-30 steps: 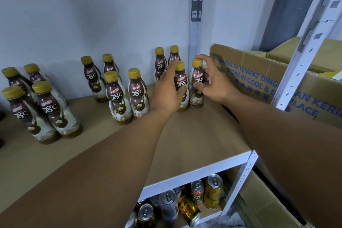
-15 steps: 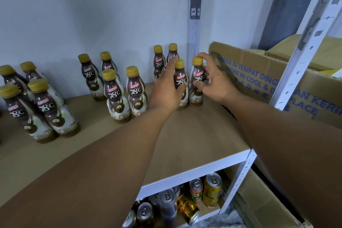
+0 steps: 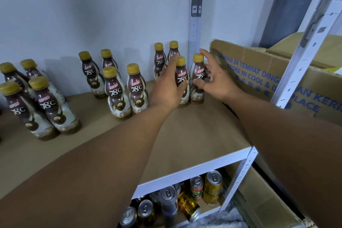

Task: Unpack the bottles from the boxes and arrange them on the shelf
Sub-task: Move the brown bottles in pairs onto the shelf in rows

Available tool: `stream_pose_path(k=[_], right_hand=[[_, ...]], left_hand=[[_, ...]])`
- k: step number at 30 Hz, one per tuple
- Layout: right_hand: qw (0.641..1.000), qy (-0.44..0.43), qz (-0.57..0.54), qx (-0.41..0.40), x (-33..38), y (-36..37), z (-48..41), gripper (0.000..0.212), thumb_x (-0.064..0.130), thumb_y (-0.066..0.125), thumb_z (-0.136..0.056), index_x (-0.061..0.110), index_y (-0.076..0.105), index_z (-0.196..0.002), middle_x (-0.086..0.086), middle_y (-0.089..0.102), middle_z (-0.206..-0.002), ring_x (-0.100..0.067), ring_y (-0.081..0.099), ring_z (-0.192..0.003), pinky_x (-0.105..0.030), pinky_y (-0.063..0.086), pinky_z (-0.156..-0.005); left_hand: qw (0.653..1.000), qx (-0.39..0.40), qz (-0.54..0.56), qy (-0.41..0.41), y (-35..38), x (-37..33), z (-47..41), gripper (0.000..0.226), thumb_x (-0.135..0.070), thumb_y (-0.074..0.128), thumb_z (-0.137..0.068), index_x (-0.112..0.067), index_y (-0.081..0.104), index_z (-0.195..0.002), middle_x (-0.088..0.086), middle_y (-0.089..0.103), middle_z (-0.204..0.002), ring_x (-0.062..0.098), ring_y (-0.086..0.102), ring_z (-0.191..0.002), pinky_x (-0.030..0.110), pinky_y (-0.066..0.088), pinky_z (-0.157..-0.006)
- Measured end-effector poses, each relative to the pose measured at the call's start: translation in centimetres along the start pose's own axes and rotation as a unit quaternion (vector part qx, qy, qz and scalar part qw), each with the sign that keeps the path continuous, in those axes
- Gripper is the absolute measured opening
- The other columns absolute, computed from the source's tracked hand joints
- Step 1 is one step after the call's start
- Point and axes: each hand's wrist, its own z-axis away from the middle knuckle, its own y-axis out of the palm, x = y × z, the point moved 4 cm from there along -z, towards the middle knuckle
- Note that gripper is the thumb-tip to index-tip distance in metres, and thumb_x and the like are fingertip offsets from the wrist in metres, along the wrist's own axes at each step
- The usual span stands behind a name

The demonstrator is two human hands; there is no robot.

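Shelf (image 3: 194,131), right end: my left hand (image 3: 167,87) grips left bottle (image 3: 181,77), right hand (image 3: 216,81) loosely rings right bottle (image 3: 199,72). Placing; next, release both.

Upright bottles (image 3: 114,90) on brown shelf (image 3: 194,131)

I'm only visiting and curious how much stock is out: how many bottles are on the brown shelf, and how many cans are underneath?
Bottles on the brown shelf: 12
Cans on the lower shelf: at least 6, with more partly hidden behind
Total: at least 18
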Motion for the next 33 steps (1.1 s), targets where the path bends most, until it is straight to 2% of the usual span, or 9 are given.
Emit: stream_pose_path(k=[2, 6, 11, 14, 17, 22, 25, 30, 33], right_hand=[[1.000, 0.009, -0.003, 0.004, -0.2, 0.2, 0.0, 0.100, 0.010, 0.075, -0.091, 0.045, 0.012, -0.161, 0.011, 0.051, -0.148, 0.019, 0.050, -0.120, -0.011, 0.044, -0.099], [0.999, 0.036, -0.006, -0.002, 0.3, 0.2, 0.9, 0.113, 0.026, 0.079, -0.088, 0.056, -0.006, -0.155, -0.004, 0.028, -0.167, -0.015, 0.027, -0.153, -0.048, 0.029, -0.123], [0.994, 0.094, 0.043, -0.046, -0.4, 0.7, 5.5, 0.109, 0.055, 0.072, -0.085, 0.039, -0.005, -0.161, 0.000, 0.028, -0.167, -0.017, 0.031, -0.150, -0.045, 0.030, -0.123], [0.977, 0.124, 0.170, -0.015, -1.1, 1.6, 9.6, 0.071, 0.047, 0.063, -0.096, 0.024, 0.035, -0.157, -0.008, 0.045, -0.157, -0.028, 0.047, -0.140, -0.044, 0.039, -0.115], [0.954, 0.085, 0.285, 0.036, -0.1, 3.5, 13.1, 0.036, 0.039, 0.060, -0.098, 0.009, 0.069, -0.117, -0.013, 0.066, -0.126, -0.034, 0.060, -0.115, -0.042, 0.049, -0.097], [0.937, 0.009, 0.343, 0.056, 3.8, 8.7, 18.4, 0.052, 0.045, 0.038, -0.094, 0.008, 0.070, -0.112, -0.016, 0.065, -0.123, -0.038, 0.060, -0.115, -0.049, 0.046, -0.102], [0.917, -0.038, 0.385, 0.094, 7.5, 12.5, 22.1, 0.059, 0.048, 0.031, -0.094, 0.009, 0.062, -0.126, -0.018, 0.059, -0.133, -0.040, 0.052, -0.125, -0.051, 0.041, -0.104], [0.918, -0.052, 0.359, 0.159, 11.9, 16.6, 27.5, 0.064, 0.042, 0.061, -0.096, 0.008, 0.046, -0.148, -0.020, 0.035, -0.158, -0.041, 0.028, -0.148, -0.050, 0.031, -0.118], [0.921, -0.055, 0.343, 0.179, 12.2, 18.2, 30.1, 0.046, 0.040, 0.057, -0.098, 0.012, 0.060, -0.135, -0.017, 0.059, -0.138, -0.038, 0.053, -0.128, -0.046, 0.049, -0.099]], left_hand=[[1.000, 0.009, 0.001, 0.009, -0.1, 0.0, 0.2, 0.096, -0.025, 0.071, -0.094, -0.045, 0.005, -0.160, -0.003, 0.041, -0.160, 0.025, 0.058, -0.127, 0.047, 0.052, -0.101], [1.000, 0.019, 0.023, -0.006, -0.4, 0.4, 2.0, 0.110, -0.029, 0.073, -0.092, -0.043, -0.014, -0.158, -0.002, 0.031, -0.166, 0.022, 0.050, -0.138, 0.045, 0.050, -0.104], [0.994, 0.058, 0.008, -0.089, -1.6, 2.2, 6.4, 0.093, -0.048, 0.066, -0.095, -0.031, 0.005, -0.163, 0.004, 0.030, -0.165, 0.025, 0.035, -0.148, 0.044, 0.037, -0.117], [0.984, 0.115, -0.077, -0.111, -2.9, 3.6, 9.8, 0.064, -0.049, 0.061, -0.097, -0.023, 0.043, -0.152, 0.008, 0.050, -0.153, 0.026, 0.045, -0.140, 0.035, 0.038, -0.113], [0.977, 0.152, -0.120, -0.091, -5.1, 4.0, 13.6, 0.048, -0.041, 0.061, -0.098, -0.017, 0.060, -0.139, 0.008, 0.058, -0.144, 0.025, 0.049, -0.134, 0.028, 0.038, -0.108], [0.969, 0.145, -0.194, -0.046, -9.4, 3.7, 19.4, 0.039, -0.039, 0.053, -0.099, -0.006, 0.072, -0.108, 0.013, 0.067, -0.117, 0.034, 0.058, -0.114, 0.035, 0.046, -0.098], [0.960, 0.132, -0.246, -0.021, -12.1, 4.0, 23.6, 0.058, -0.050, 0.037, -0.094, -0.008, 0.068, -0.119, 0.013, 0.064, -0.126, 0.036, 0.056, -0.120, 0.045, 0.046, -0.103], [0.932, 0.155, -0.327, 0.012, -15.3, 4.5, 30.7, 0.060, -0.042, 0.053, -0.092, -0.013, 0.050, -0.145, 0.014, 0.043, -0.153, 0.035, 0.036, -0.144, 0.050, 0.029, -0.115], [0.943, 0.143, -0.302, -0.003, -16.1, 5.5, 35.2, 0.048, -0.037, 0.061, -0.094, -0.013, 0.059, -0.135, 0.017, 0.047, -0.150, 0.039, 0.036, -0.143, 0.055, 0.038, -0.114]])
